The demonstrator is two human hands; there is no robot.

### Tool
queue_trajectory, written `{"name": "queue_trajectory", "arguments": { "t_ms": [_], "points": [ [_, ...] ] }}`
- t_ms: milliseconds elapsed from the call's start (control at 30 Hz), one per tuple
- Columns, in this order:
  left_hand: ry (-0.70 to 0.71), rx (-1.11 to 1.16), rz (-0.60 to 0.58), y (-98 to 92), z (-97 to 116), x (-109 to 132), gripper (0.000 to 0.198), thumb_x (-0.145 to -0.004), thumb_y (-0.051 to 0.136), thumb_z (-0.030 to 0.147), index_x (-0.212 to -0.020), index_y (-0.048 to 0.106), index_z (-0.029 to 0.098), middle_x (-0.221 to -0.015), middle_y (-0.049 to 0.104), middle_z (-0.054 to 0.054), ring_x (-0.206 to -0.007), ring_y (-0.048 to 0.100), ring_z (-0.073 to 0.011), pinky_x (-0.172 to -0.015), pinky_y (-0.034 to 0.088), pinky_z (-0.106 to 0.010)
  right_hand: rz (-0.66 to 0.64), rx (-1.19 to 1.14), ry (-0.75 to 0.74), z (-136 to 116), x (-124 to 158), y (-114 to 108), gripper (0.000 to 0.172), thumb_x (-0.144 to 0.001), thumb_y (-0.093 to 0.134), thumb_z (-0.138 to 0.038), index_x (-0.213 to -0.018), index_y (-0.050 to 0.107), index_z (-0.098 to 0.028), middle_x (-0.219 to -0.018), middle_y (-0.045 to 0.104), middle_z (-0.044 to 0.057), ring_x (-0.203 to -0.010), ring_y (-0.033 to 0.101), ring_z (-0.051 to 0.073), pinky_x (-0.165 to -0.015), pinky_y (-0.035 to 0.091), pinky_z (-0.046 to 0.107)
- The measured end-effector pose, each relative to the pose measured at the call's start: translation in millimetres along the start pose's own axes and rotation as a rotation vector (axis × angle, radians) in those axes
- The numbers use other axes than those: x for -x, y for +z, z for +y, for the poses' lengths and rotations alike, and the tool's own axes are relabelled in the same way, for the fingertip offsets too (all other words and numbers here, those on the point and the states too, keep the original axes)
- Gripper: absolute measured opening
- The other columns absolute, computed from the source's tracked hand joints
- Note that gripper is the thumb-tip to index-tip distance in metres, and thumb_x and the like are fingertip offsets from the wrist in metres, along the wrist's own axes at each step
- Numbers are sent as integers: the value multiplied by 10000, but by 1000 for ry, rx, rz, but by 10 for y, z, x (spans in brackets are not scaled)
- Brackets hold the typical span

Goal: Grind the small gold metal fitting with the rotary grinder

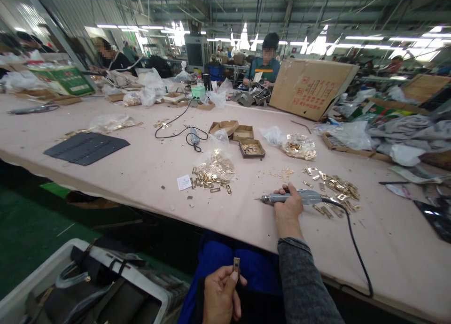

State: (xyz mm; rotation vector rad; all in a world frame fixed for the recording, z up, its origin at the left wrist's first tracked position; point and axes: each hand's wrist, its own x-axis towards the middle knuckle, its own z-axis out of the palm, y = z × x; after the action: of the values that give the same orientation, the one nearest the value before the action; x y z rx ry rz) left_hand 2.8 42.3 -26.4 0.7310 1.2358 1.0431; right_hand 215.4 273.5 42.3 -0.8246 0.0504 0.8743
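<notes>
Over my lap, below the table edge, my left hand [221,293] pinches a small gold metal plate [237,264] upright between thumb and fingers. My right hand [291,206] is closed around a grey electric screwdriver [310,197], which lies along the tabletop with its bit pointing left. Its black cord [354,249] curves down over the front edge. Just behind and right of the screwdriver are scattered gold metal plates [340,188]. Tiny screws [283,173] lie loose beyond my right hand. More gold frame-shaped pieces [211,178] spill from a clear bag to the left.
Small cardboard boxes [252,149] and a bag of gold parts [299,147] stand farther back on the table [148,192]. A black sheet [86,148] lies left. A white crate [158,293] holding dark bags is at lower left. Across the table sits a person [262,68] beside a large carton [312,87].
</notes>
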Motion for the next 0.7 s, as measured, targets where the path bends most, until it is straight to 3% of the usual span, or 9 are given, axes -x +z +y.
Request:
{"name": "queue_trajectory", "arguments": {
  "t_ms": [300, 400, 467, 533, 700],
  "points": [
    [-16, 45, -9, 18, 18, 12, 615, -764, 725, 706, -826, 723, 94, -351, 543, -24, -242, 423, -112, -275, 305, -173, -9, -28, 27, -70, 72, 4, 314, -728, 779, -185, -832, 483, -191, -761, 590, -74, -491, 507, 51, -504, 524, 222],
    [-24, 90, -20, 12, 50, 34, 643, -730, 759, 692, -921, 730, 79, -619, 719, -118, -323, 575, -150, -291, 397, -193, -31, -39, 45, -157, 160, -22, 297, -739, 774, -178, -841, 495, -187, -765, 581, -75, -493, 499, 48, -511, 524, 225],
    [-22, 65, -33, 3, 85, 53, 656, -734, 761, 676, -991, 730, 73, -764, 756, -156, -373, 630, -166, -303, 422, -194, -48, -45, 42, -233, 236, -48, 275, -755, 762, -171, -838, 500, -184, -777, 580, -72, -502, 494, 47, -519, 523, 229],
    [-12, 6, -41, -5, 124, 70, 623, -766, 749, 637, -1016, 731, 67, -703, 739, -131, -379, 630, -163, -311, 414, -183, -77, -50, 41, -320, 322, -84, 258, -765, 754, -166, -833, 505, -182, -792, 580, -66, -512, 489, 47, -534, 525, 233],
    [6, -68, -42, 4, 202, 89, 501, -805, 724, 559, -857, 748, 62, -460, 639, -69, -335, 570, -143, -337, 412, -177, -163, -41, 80, -522, 631, -271, 237, -784, 745, -177, -839, 514, -180, -803, 561, -61, -521, 465, 44, -558, 514, 234]
  ]
}}
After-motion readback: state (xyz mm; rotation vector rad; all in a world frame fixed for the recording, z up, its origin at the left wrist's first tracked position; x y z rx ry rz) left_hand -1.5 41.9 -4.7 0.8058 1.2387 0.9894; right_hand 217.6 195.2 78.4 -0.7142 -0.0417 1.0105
